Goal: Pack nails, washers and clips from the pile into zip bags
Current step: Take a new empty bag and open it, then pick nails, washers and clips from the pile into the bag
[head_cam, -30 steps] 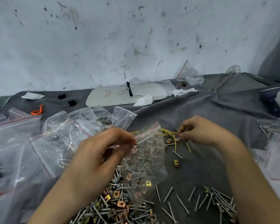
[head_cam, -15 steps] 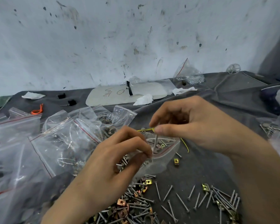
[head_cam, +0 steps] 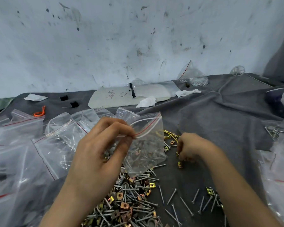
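now | left hand (head_cam: 103,154) pinches zip bag (head_cam: 147,145) | right hand (head_cam: 192,148): grip unclear | spare bags (head_cam: 52,141) left

Your bench (head_cam: 236,102) has a grey cloth (head_cam: 220,128) over it. A white board (head_cam: 115,99) lies flat at the back, by the wall. Nearer you than the board sits a pile of nails and clips (head_cam: 129,202). Left of the board and nearer you lie clear zip bags (head_cam: 39,145) and an orange band (head_cam: 39,113). A scrunched paper (head_cam: 147,102) touches the board's front edge. Right of the board sits a bag of tiny metal bits (head_cam: 192,76).

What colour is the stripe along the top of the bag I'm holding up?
Red, on the zip bag in the left hand; head view.
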Demonstrator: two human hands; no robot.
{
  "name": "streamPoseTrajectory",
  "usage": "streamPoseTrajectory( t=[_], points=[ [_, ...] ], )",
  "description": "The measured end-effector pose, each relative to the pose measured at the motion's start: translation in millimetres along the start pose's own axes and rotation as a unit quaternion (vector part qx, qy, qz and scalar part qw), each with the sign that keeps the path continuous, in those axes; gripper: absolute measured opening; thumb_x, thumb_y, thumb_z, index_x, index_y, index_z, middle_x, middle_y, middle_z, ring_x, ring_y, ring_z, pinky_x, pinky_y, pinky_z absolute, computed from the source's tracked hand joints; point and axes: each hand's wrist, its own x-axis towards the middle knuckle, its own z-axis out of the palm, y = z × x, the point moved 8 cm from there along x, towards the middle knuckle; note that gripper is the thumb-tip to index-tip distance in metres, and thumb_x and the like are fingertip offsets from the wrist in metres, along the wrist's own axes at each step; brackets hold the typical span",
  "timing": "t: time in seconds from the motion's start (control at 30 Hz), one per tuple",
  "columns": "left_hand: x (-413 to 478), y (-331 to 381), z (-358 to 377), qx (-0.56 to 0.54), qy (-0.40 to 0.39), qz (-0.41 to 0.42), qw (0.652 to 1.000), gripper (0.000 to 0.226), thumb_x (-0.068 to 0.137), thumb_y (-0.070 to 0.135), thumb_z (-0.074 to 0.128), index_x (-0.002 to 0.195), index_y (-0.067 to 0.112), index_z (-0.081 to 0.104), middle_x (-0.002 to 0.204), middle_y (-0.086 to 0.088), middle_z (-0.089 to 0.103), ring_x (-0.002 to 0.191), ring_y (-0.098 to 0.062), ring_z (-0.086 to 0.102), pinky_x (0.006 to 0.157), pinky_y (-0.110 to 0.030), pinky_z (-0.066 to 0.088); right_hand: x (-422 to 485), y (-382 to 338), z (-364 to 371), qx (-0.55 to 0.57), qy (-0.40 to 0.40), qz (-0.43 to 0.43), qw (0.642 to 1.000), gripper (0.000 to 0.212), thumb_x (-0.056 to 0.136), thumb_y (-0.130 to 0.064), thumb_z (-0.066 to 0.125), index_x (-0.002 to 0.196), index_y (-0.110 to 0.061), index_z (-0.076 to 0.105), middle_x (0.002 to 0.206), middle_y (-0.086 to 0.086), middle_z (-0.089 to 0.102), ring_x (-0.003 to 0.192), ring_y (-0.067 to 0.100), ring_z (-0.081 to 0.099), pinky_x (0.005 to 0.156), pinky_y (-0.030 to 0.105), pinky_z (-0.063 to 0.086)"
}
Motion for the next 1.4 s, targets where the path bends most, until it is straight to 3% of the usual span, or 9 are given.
streamPoseTrajectory(
  t=[0.1, 0.2, 0.37, 0.6, 0.73, 0.93, 1.07, 1.27, 1.4],
  points=[
    [0, -1, 0, 0.0, 0.001, 0.0, 1.0, 0.013, 0.089, 0.036, 0.05, 0.093, 0.033, 0.062, 0.102, 0.015, 0.059, 0.102, -0.01, 0.062, 0.08, -0.032, 0.052, 4, -3, 5, -0.013, 0.006, -0.016, 1.0, 0.022, 0.078, -0.009, 0.07, 0.099, -0.012, 0.062, 0.104, 0.008, 0.064, 0.087, 0.019, 0.06, 0.055, 0.02, 0.044],
    [-1, -2, 1, -0.006, -0.004, -0.007, 1.0, 0.015, 0.089, 0.036, 0.05, 0.09, 0.03, 0.064, 0.102, 0.014, 0.06, 0.103, -0.011, 0.062, 0.08, -0.035, 0.053, 0, -5, -3, 0.005, 0.013, -0.033, 0.999, 0.013, 0.079, -0.013, 0.066, 0.092, -0.012, 0.064, 0.097, 0.006, 0.065, 0.086, 0.019, 0.062, 0.064, 0.025, 0.049],
    [-1, 0, 7, -0.007, -0.02, -0.001, 1.0, 0.018, 0.089, 0.032, 0.05, 0.089, 0.023, 0.065, 0.101, 0.013, 0.06, 0.101, -0.012, 0.062, 0.079, -0.036, 0.053, -36, -24, -53, 0.155, 0.116, -0.144, 0.97, 0.011, 0.079, -0.01, 0.065, 0.072, -0.019, 0.064, 0.056, -0.009, 0.06, 0.051, 0.002, 0.052, 0.05, 0.017, 0.04],
    [-2, 5, 14, 0.007, -0.041, 0.015, 0.999, 0.016, 0.089, 0.03, 0.05, 0.088, 0.024, 0.065, 0.101, 0.014, 0.06, 0.098, -0.01, 0.062, 0.079, -0.028, 0.049, -125, -74, -102, 0.435, 0.183, -0.391, 0.79, 0.012, 0.083, -0.004, 0.067, 0.077, -0.014, 0.069, 0.064, 0.0, 0.063, 0.059, 0.01, 0.054, 0.056, 0.02, 0.046],
    [-2, 8, 14, 0.001, -0.033, 0.028, 0.999, 0.016, 0.091, 0.029, 0.051, 0.089, 0.023, 0.066, 0.102, 0.013, 0.06, 0.099, -0.011, 0.062, 0.079, -0.032, 0.05, -133, -91, -91, 0.338, 0.172, -0.392, 0.838, 0.004, 0.08, -0.019, 0.073, 0.082, -0.021, 0.073, 0.083, 0.01, 0.071, 0.08, 0.033, 0.064, 0.075, 0.044, 0.051],
    [-1, 5, 5, -0.001, 0.007, 0.025, 1.0, 0.017, 0.091, 0.032, 0.05, 0.088, 0.025, 0.065, 0.103, 0.012, 0.061, 0.102, -0.013, 0.063, 0.081, -0.04, 0.054, -99, -66, -95, 0.406, 0.225, -0.331, 0.822, 0.013, 0.087, -0.008, 0.062, 0.081, -0.017, 0.07, 0.072, 0.005, 0.069, 0.066, 0.011, 0.06, 0.06, 0.021, 0.045],
    [-2, 2, 1, -0.012, 0.023, 0.016, 1.0, 0.012, 0.091, 0.034, 0.05, 0.09, 0.031, 0.061, 0.103, 0.013, 0.061, 0.103, -0.014, 0.062, 0.081, -0.044, 0.054, -45, -56, -49, 0.187, 0.132, -0.22, 0.948, 0.021, 0.083, -0.003, 0.064, 0.072, -0.021, 0.067, 0.06, -0.009, 0.059, 0.049, -0.003, 0.051, 0.052, 0.013, 0.041],
    [-1, -2, -1, -0.006, 0.028, 0.013, 0.999, 0.012, 0.091, 0.033, 0.049, 0.091, 0.033, 0.061, 0.103, 0.013, 0.061, 0.103, -0.017, 0.062, 0.079, -0.044, 0.055, -5, -57, 32, -0.038, -0.045, -0.166, 0.984, 0.025, 0.078, -0.016, 0.075, 0.103, -0.012, 0.071, 0.106, 0.006, 0.068, 0.1, 0.022, 0.061, 0.089, 0.035, 0.052],
    [-1, -5, -3, -0.013, 0.03, 0.007, 0.999, 0.013, 0.09, 0.033, 0.049, 0.092, 0.033, 0.062, 0.102, 0.013, 0.061, 0.103, -0.017, 0.062, 0.08, -0.044, 0.055, -1, -59, 38, -0.05, -0.051, -0.181, 0.981, 0.024, 0.081, -0.02, 0.073, 0.103, -0.01, 0.07, 0.109, 0.008, 0.066, 0.102, 0.025, 0.06, 0.091, 0.04, 0.051]
  ],
)
